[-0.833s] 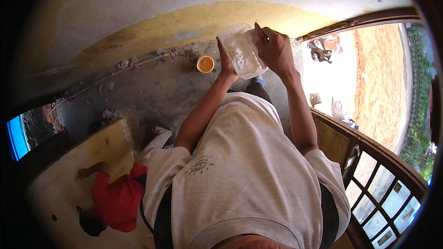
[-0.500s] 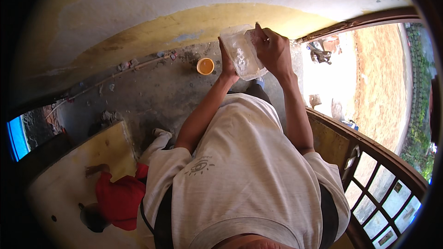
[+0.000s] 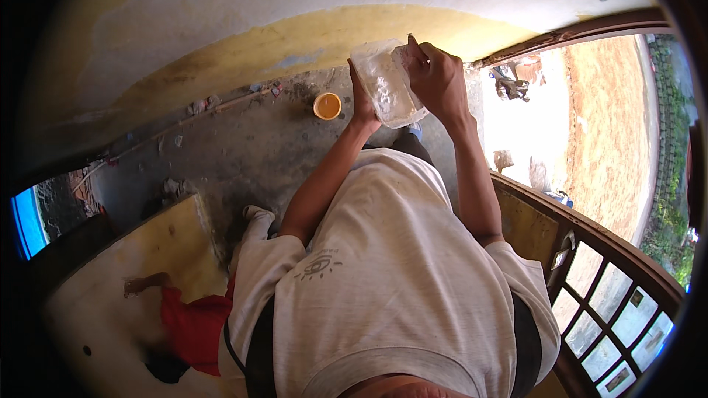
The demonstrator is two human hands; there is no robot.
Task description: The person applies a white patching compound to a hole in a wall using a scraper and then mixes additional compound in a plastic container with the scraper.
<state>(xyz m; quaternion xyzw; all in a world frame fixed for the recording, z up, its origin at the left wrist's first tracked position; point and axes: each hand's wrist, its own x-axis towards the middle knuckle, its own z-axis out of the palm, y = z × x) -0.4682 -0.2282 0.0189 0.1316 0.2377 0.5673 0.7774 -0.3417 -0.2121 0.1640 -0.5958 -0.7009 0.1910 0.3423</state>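
Observation:
My left hand [image 3: 364, 108] supports a clear plastic container [image 3: 383, 92] from its left side and underneath, tilted in front of the yellow wall. Whitish wet-looking material coats the inside of the container. My right hand [image 3: 438, 85] is closed at the container's upper right edge, gripping a flat scraper-like piece [image 3: 403, 57] that reaches over the opening. The fingers hide most of that piece, so its exact kind does not show.
An orange bucket [image 3: 327, 106] stands on the grey concrete floor [image 3: 258, 133] near the wall. Behind me on the left, a person in a red top [image 3: 193, 328] reaches to a low wall [image 3: 166, 243]. A doorway with a gridded door [image 3: 616, 317] lies on my right.
Both my hands and the container stay almost where they were. The person in red has leaned lower, with the arm shifted along the wall.

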